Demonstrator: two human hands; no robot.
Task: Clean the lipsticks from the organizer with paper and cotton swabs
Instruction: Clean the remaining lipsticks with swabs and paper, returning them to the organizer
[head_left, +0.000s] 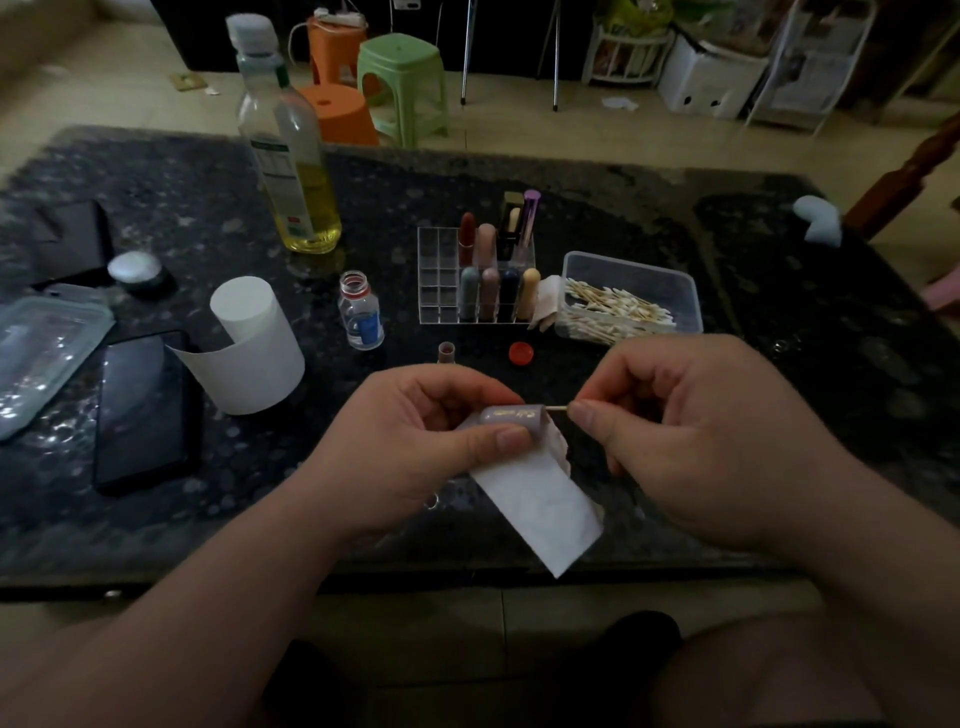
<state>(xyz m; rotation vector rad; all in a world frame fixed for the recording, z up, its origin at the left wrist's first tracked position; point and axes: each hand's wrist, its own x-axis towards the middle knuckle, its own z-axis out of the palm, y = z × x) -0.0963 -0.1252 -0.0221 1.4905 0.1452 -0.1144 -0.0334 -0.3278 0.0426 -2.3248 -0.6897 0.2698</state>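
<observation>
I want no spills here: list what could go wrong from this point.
The small bottle stands uncapped beside the paper roll; a reaching arm could tip it. The swab in the right hand enters the lipstick held by the left hand; hard pushing might snap it.

Lipstick tube (511, 418), near centre: a gold script marking is seen along the lilac case; its letters cannot be read.
Oil bottle (291, 171), far left: a green-and-white label with printed lines and a small red mark is carried; no word can be made out.
Small bottle (361, 312), centre: a blue label is shown; its print is too small to be read.
</observation>
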